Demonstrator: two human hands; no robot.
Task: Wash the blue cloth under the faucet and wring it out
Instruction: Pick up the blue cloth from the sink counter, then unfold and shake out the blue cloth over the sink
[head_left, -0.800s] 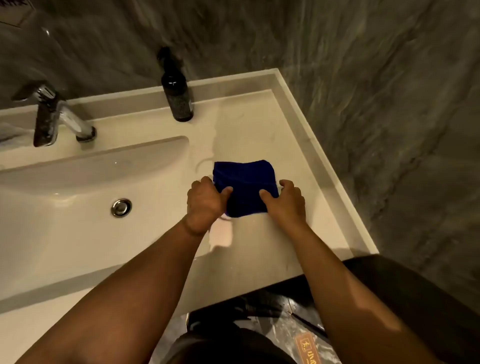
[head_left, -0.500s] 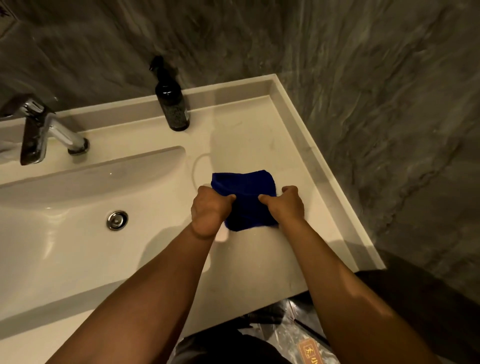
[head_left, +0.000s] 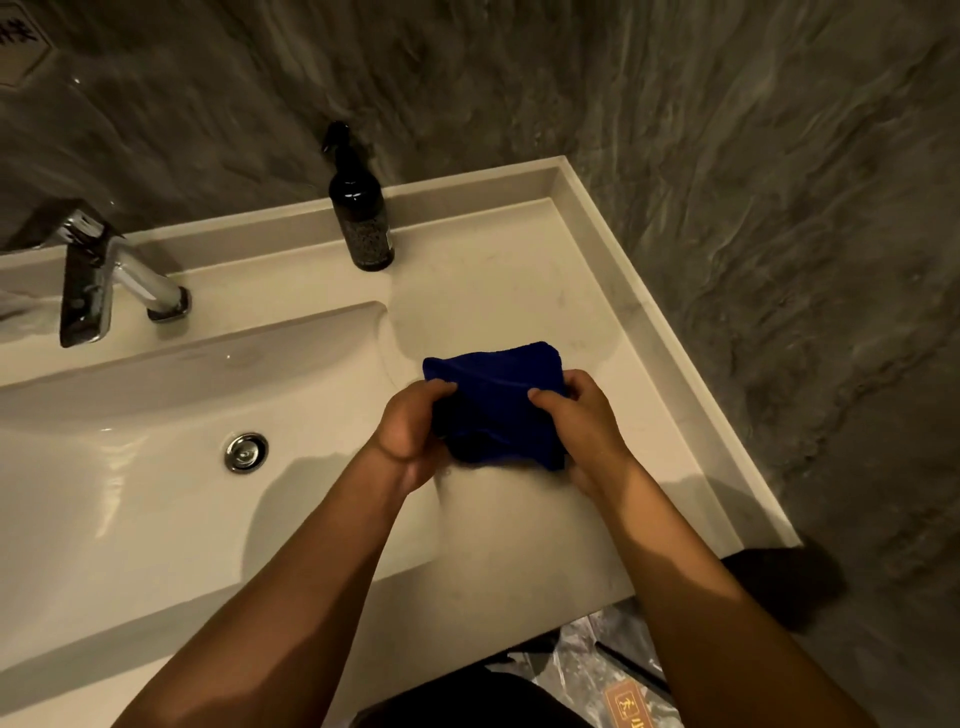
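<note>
Blue cloth (head_left: 496, 402) now raised slightly off counter (head_left: 519, 291), bunched, pinched between left hand (head_left: 410, 431) and right hand (head_left: 582, 423). Chrome faucet (head_left: 104, 286) well apart, dry; washing judged not yet begun.

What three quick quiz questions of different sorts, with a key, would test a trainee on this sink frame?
1. True or false: water is visibly running from the faucet.
2. Multiple choice: the blue cloth is (A) in the basin over the drain, (B) at the counter right of the basin, gripped by both hands, (C) draped on the faucet.
3. Short answer: what stands upright at the back of the counter, near the wall?

Key:
1. False; no stream shows.
2. B; the left hand and right hand each grip a side.
3. A dark spray bottle.
</note>
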